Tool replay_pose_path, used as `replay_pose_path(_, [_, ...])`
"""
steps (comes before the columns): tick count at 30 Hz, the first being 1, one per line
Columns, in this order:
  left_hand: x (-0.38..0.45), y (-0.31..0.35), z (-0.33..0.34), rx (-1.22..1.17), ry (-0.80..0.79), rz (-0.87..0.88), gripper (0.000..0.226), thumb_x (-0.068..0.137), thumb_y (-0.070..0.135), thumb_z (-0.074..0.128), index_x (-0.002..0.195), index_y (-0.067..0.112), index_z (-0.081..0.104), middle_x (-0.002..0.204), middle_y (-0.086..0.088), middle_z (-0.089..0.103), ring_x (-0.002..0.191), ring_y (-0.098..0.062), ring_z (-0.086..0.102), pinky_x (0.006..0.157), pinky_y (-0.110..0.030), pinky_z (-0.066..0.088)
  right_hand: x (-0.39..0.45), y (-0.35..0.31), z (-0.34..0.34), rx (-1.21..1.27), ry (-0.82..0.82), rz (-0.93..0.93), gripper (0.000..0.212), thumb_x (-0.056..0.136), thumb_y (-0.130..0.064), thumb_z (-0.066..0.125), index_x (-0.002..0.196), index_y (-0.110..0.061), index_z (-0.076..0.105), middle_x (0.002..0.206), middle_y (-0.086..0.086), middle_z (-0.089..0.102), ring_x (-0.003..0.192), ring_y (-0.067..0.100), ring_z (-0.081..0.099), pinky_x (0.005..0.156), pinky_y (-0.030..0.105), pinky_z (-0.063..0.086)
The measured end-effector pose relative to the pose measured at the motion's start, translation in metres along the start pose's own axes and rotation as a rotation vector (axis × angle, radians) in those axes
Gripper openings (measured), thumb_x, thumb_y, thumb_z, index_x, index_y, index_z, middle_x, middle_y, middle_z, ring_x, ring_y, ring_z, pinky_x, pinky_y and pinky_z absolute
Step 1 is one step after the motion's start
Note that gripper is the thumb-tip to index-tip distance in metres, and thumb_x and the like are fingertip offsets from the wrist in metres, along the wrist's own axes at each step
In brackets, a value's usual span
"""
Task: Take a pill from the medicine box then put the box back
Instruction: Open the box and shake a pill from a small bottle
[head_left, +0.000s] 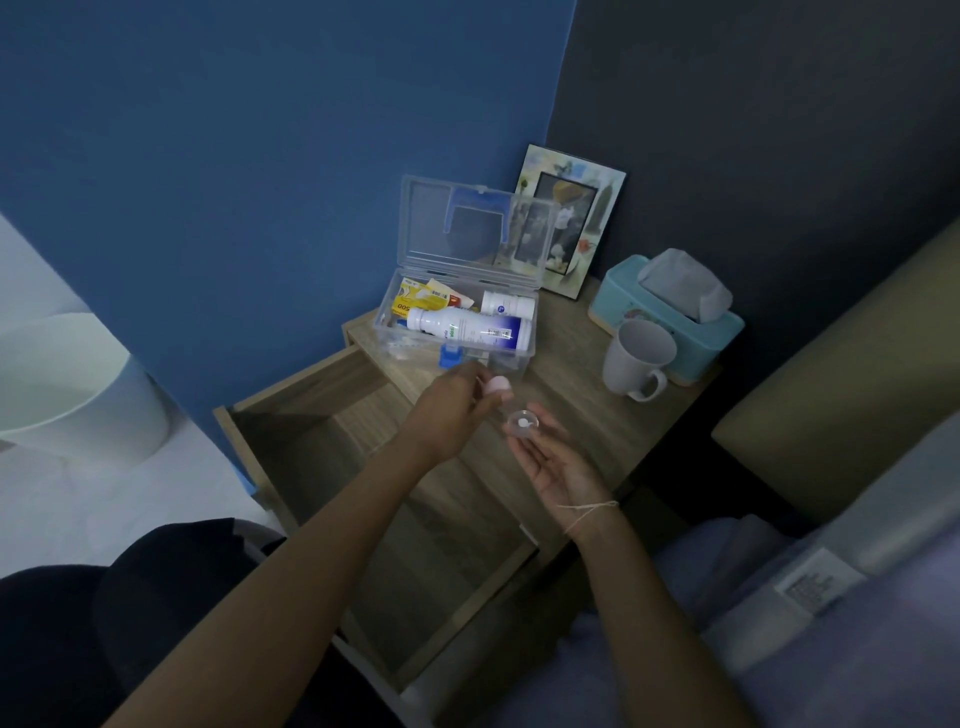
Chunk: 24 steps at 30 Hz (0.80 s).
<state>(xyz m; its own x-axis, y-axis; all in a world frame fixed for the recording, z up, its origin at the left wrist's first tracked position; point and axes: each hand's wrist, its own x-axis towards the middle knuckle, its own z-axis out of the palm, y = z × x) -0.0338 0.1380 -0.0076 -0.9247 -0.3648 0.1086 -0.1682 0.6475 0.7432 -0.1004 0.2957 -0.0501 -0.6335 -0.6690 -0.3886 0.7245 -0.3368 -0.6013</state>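
Observation:
The clear plastic medicine box (387, 312) stands open on the wooden nightstand, lid (426, 218) tilted up against the blue wall. Inside lie a white bottle (467, 327) on its side, a second white bottle (506, 304) and yellow packets (415, 299). In front of the box, my left hand (447, 410) pinches a small pink cap (497, 385). My right hand (550, 457), palm up, holds a small clear round pill container (522, 422) at its fingertips, with a white pill inside.
The nightstand's drawer (291, 447) is pulled out below my arms. A white mug (639, 358), a teal tissue box (670, 306) and a picture frame (566, 223) stand on the top at the right. A bed lies at the right, a white bin (72, 384) at the left.

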Motion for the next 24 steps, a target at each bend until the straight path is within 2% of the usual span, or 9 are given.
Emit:
replay_pose_path(3, [-0.001,-0.005,0.001,0.006,0.010,-0.030,0.034,0.091,0.037,0.057,0.108,0.008,0.057,0.100,-0.009,0.064,0.085,-0.015,0.057,0.073,-0.027,0.045,-0.001,-0.002,0.002,-0.069,0.061,-0.046,0.037,0.085,0.008,0.058,0.121,-0.001,0.058,0.114,0.020,0.068,0.109,0.025,0.065,0.093,0.031,0.053])
replay_pose_path(6, [-0.003,-0.011,0.004,0.009,-0.005,-0.059,0.035,0.090,0.037,0.058,0.109,0.009,0.057,0.104,-0.010,0.064,0.088,-0.017,0.059,0.074,-0.029,0.046,-0.002,-0.002,0.001,-0.207,0.135,-0.106,0.032,0.084,0.009,0.059,0.111,-0.007,0.064,0.101,0.010,0.074,0.098,0.019,0.070,0.086,0.029,0.057])
replay_pose_path(11, [-0.009,-0.017,0.015,0.066,-0.091,-0.076,0.034,0.088,0.027,0.063,0.117,0.013,0.055,0.115,-0.010,0.060,0.101,-0.021,0.058,0.090,-0.040,0.052,0.004,0.008,-0.011,-0.864,0.339,-0.302,0.033,0.078,-0.011,0.076,0.110,-0.015,0.068,0.099,-0.007,0.070,0.096,0.006,0.066,0.074,0.013,0.051])
replay_pose_path(15, [-0.015,-0.022,0.028,0.171,-0.158,-0.071,0.037,0.089,0.028,0.060,0.123,0.015,0.053,0.120,-0.011,0.056,0.108,-0.025,0.054,0.094,-0.043,0.049,0.006,0.020,-0.028,-1.268,0.402,-0.513,0.030,0.077,-0.015,0.075,0.106,-0.016,0.068,0.109,0.004,0.065,0.104,0.017,0.059,0.089,0.035,0.051])
replay_pose_path(18, [-0.017,-0.025,0.038,0.205,-0.177,-0.061,0.038,0.089,0.029,0.059,0.124,0.014,0.054,0.120,-0.011,0.056,0.106,-0.026,0.055,0.092,-0.043,0.049,0.003,0.029,-0.033,-1.346,0.454,-0.631,0.021,0.078,-0.014,0.074,0.098,-0.011,0.070,0.101,0.008,0.069,0.100,0.025,0.060,0.090,0.043,0.050])
replay_pose_path(21, [-0.016,-0.029,0.047,0.220,-0.185,-0.065,0.038,0.090,0.030,0.058,0.124,0.014,0.055,0.118,-0.012,0.055,0.104,-0.028,0.056,0.088,-0.042,0.049,0.002,0.036,-0.036,-1.388,0.484,-0.685,0.019,0.078,-0.017,0.074,0.096,-0.013,0.069,0.100,0.006,0.068,0.100,0.025,0.059,0.090,0.037,0.047])
replay_pose_path(24, [-0.016,-0.033,0.052,0.237,-0.182,-0.048,0.038,0.090,0.032,0.056,0.124,0.016,0.055,0.116,-0.012,0.055,0.100,-0.028,0.057,0.084,-0.039,0.049,0.005,0.038,-0.039,-1.469,0.471,-0.632,0.025,0.081,-0.025,0.070,0.104,-0.015,0.067,0.107,0.005,0.065,0.105,0.021,0.055,0.094,0.034,0.043])
